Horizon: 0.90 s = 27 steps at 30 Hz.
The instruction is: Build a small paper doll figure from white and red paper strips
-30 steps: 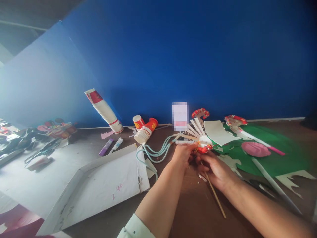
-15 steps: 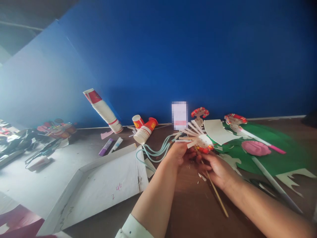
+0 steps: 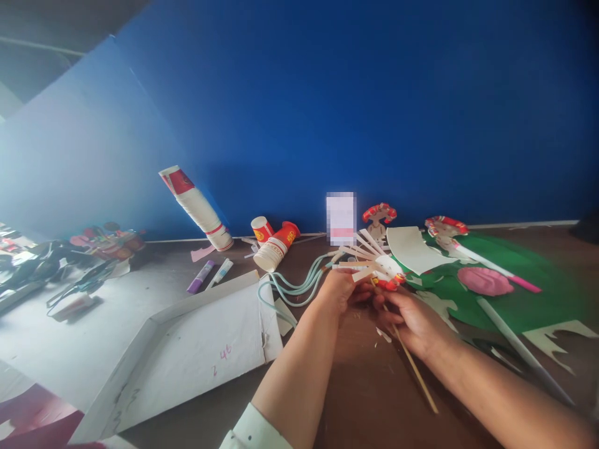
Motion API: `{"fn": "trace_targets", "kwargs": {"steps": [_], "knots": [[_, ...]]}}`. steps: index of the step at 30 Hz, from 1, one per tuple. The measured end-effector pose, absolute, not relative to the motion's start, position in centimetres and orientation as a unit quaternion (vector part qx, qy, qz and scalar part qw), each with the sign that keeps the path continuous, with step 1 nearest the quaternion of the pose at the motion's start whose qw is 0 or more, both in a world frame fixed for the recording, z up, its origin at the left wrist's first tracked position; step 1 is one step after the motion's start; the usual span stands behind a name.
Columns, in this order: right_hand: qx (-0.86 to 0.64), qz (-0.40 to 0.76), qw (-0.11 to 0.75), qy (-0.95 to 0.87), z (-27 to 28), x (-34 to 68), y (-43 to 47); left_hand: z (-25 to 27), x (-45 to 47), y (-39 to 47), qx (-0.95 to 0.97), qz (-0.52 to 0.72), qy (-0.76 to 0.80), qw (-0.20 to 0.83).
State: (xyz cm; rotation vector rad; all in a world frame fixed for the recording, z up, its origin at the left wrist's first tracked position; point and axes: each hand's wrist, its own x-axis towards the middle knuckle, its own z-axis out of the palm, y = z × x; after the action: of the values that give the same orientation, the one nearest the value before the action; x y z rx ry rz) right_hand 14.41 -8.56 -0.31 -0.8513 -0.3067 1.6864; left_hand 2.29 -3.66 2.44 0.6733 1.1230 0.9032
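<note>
A paper cup [image 3: 387,265] with its wall cut into strips is held in front of me, strips fanning up and to the left and a red-and-yellow edge at its lower right. My left hand [image 3: 340,290] is closed on the cup's left side, with some fingers hidden behind it. Below the cup, my right hand [image 3: 408,317] pinches a thin wooden stick [image 3: 420,375]. The stick slants from the cup's underside down toward me. Whether its upper end is joined to the cup cannot be seen.
Left of my arms lies a white cardboard box lid [image 3: 196,355]. Behind it are a tall leaning cup stack [image 3: 199,209], shorter cups [image 3: 274,249], a purple glue stick [image 3: 201,277] and a pale blue cable [image 3: 299,290]. To the right, green paper [image 3: 528,262] lies under a pink piece [image 3: 485,281] and a marker [image 3: 498,268].
The hands, cup and stick hold nearly the same pose. The stick's lower end has shifted slightly right and down, and the whole view has moved a few pixels.
</note>
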Motion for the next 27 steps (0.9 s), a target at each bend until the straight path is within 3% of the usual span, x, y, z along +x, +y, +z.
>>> {"fn": "trace_targets", "kwargs": {"steps": [6, 27], "knots": [[-0.369, 0.719, 0.577, -0.119, -0.2, 14.6, -8.4, 2.4, 2.5, -3.7, 0.321, 0.374, 0.526, 0.693], [-0.347, 0.709, 0.592, -0.161, -0.4, 13.8, -8.7, 2.1, 3.2, -3.6, 0.320, 0.446, 0.486, 0.680]]}}
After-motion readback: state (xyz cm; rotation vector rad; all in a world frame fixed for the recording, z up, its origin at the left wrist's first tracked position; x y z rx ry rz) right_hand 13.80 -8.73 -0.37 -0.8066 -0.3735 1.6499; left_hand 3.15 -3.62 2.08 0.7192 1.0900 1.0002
